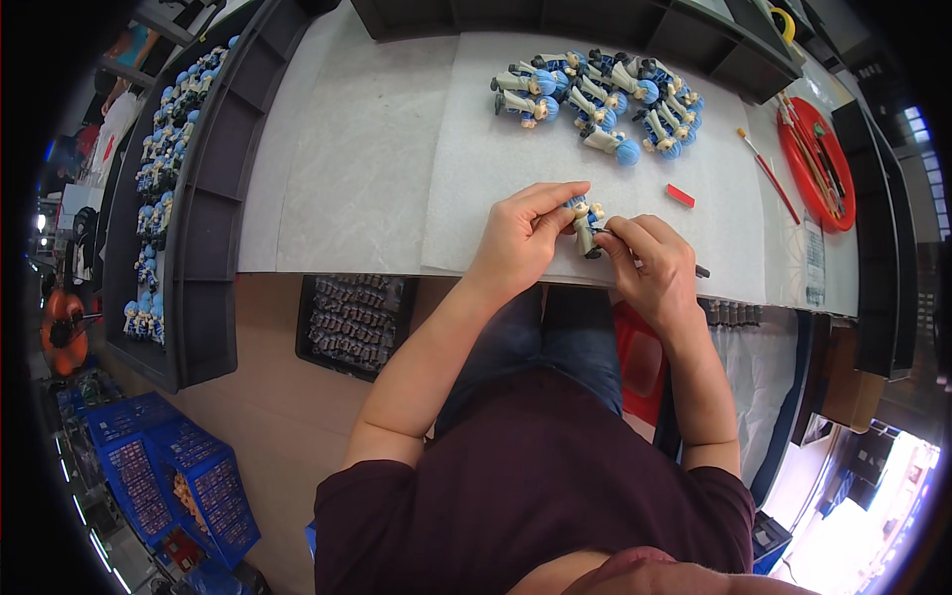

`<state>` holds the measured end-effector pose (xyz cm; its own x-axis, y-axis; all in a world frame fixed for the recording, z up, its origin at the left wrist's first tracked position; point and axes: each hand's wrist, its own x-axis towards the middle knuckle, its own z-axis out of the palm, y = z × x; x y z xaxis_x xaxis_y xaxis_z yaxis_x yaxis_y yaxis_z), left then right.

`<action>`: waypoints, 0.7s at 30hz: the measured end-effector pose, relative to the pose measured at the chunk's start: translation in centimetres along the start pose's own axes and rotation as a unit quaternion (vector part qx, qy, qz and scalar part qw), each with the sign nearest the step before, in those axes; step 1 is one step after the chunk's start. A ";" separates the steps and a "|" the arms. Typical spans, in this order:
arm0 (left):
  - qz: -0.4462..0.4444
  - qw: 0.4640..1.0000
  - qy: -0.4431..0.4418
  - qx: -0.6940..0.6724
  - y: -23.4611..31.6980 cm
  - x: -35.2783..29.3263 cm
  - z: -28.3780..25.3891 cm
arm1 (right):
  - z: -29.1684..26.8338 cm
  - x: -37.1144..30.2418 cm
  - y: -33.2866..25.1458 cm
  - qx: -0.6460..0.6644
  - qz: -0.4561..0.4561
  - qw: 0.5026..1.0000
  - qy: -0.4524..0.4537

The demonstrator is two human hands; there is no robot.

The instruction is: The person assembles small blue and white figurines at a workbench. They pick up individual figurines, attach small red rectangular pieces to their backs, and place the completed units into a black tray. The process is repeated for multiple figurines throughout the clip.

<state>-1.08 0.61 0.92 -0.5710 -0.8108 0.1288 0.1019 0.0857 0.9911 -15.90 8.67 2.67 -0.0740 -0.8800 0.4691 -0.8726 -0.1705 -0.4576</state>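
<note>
Between the thumb and fingers of my left hand (pixel 519 236) is a small figurine (pixel 584 234), gripped near its blue-haired head. The figure is tilted over the table's near edge, its pale robe and dark feet toward me. My right hand (pixel 653 263) is closed around a slim dark tool (pixel 702 272), whose back end sticks out past the palm. The tool's tip meets or nearly meets the figurine's side; its exact kind is hidden by the fingers. Beyond my hands, a cluster of similar blue-haired figurines (pixel 601 99) lies on the white sheet. A short red block (pixel 680 195) rests to the right.
A red-handled paintbrush (pixel 772 178) and a red oval tray (pixel 840 203) of brushes lie at the right. A black compartment tray (pixel 220 188) with more figurines stands at the left. Another dark tray (pixel 585 20) borders the far edge. Blue crates (pixel 188 466) sit lower left.
</note>
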 end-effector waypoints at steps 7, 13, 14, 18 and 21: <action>-0.001 1.000 0.000 -0.002 0.1 0.0 0.0 | 0.2 -0.3 0.0 -0.005 0.013 1.000 0.003; 0.002 1.000 0.001 0.003 -0.1 0.0 0.0 | 0.0 -0.1 -0.1 -0.004 0.004 1.000 0.005; 0.003 1.000 0.000 0.004 -0.2 0.0 0.0 | 0.0 -0.1 -0.1 -0.005 0.007 1.000 0.003; -0.001 1.000 0.000 -0.001 -0.2 0.1 0.0 | 0.2 -0.4 -0.1 -0.008 0.020 1.000 0.008; -0.002 1.000 -0.001 -0.004 -0.2 0.0 0.0 | 0.3 -0.3 0.0 -0.006 0.014 1.000 0.010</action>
<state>-1.11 0.55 0.71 -0.5723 -0.8106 0.1244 0.1051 0.0779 0.9914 -15.69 8.86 2.31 -0.1086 -0.8757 0.4705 -0.8753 -0.1401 -0.4628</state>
